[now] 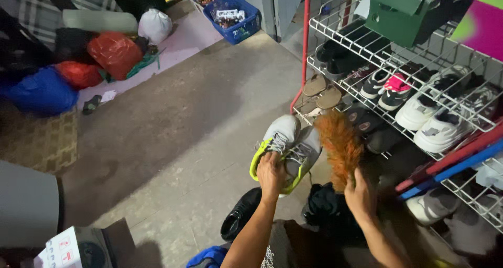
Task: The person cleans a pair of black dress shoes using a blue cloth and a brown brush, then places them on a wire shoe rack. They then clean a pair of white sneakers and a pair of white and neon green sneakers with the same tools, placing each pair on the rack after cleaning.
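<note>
My left hand (271,174) grips a pair of grey sneakers (287,142) with yellow-green soles, holding them by the heels above the concrete floor. My right hand (358,194) holds a fluffy orange duster (339,145), whose bristles lie against the right sneaker's side. Both forearms reach up from the bottom of the view. The duster's handle is hidden inside my fist.
A white wire shoe rack (403,74) with several sneakers and sandals stands at the right, with green boxes (403,11) on top. Black shoes (242,213) lie on the floor below my hands. Bags (112,50) and a blue crate (236,16) sit at the far left and back.
</note>
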